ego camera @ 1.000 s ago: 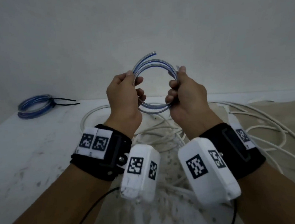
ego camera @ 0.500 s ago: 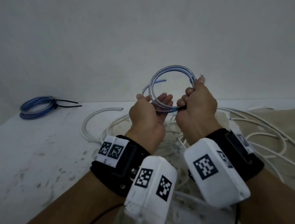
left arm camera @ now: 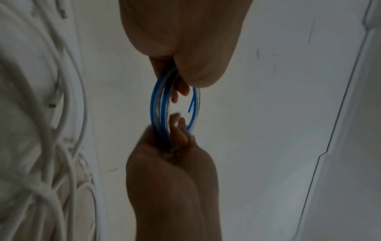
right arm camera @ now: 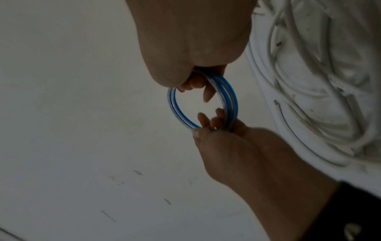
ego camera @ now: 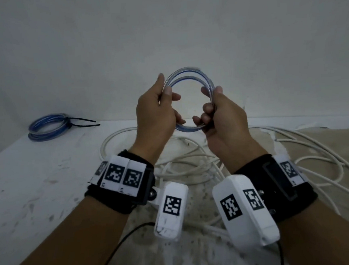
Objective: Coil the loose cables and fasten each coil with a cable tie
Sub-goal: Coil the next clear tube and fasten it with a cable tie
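Both hands hold a small round coil of clear tubing with a blue stripe (ego camera: 190, 101) up in the air above the white, scuffed bench (ego camera: 38, 185), in front of a plain pale wall (ego camera: 161, 28). The left hand (ego camera: 155, 113) grips the coil's left side, thumb and forefinger pinching the turns near the top and the other fingers curled round them lower down. The right hand (ego camera: 222, 116) grips the right side, its fingers wrapped through the ring and its thumb pressed against the outer edge. The left wrist view shows the coil (left arm camera: 163, 106) edge-on between the two hands, with one loose blue end sticking out just inside the ring. The right wrist view shows the coil (right arm camera: 206, 104) as an open oval of several stacked turns, with fingertips (right arm camera: 208, 94) of both hands reaching into the opening.

Below the hands, a loose tangle of white round cables (ego camera: 192, 164) sprawls over the bench and onto a beige cloth (ego camera: 326, 141) at the right. At the far left of the bench, well apart from the hands, lies a second coil of blue-striped tubing (ego camera: 48, 129), bound on its right side by black cable ties (ego camera: 81, 123) whose tails point right.
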`<action>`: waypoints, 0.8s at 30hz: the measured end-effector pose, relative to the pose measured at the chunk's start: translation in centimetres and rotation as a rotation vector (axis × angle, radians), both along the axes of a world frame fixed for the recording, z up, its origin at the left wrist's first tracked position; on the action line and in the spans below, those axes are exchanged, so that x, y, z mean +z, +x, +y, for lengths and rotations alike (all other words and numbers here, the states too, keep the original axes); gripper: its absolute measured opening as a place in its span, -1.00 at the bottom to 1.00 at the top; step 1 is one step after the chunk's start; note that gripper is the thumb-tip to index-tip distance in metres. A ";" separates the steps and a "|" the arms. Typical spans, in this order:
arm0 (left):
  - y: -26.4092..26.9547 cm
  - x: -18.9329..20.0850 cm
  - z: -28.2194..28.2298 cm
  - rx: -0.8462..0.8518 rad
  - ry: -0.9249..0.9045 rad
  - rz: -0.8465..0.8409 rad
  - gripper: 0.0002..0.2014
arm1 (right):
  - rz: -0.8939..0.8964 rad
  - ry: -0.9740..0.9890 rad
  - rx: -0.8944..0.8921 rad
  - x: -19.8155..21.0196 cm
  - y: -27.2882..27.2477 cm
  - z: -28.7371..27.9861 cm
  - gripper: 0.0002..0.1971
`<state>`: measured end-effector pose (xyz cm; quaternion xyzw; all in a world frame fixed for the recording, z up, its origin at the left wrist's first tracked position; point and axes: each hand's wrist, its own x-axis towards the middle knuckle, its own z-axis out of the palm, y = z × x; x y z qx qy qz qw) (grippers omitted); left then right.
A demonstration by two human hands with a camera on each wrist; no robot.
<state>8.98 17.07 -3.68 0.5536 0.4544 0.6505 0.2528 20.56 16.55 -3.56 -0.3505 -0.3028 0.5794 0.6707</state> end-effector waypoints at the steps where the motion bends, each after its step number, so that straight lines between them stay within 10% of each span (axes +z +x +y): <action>1: -0.5 0.2 0.1 -0.014 0.003 0.029 -0.58 | -0.020 0.011 0.025 0.1 0.1 0.0 -0.64; 7: -1.7 0.8 0.0 -0.005 0.070 0.165 -0.74 | -0.037 0.064 0.113 0.2 0.3 -0.1 -0.65; 13: -1.5 1.1 0.3 -0.134 0.001 -0.044 -0.78 | -0.191 0.116 0.142 1.1 1.1 -0.4 -0.65; 24: -1.3 0.7 0.0 -0.021 -0.019 0.095 -0.74 | -0.186 0.110 -0.097 0.8 0.7 -0.3 -0.67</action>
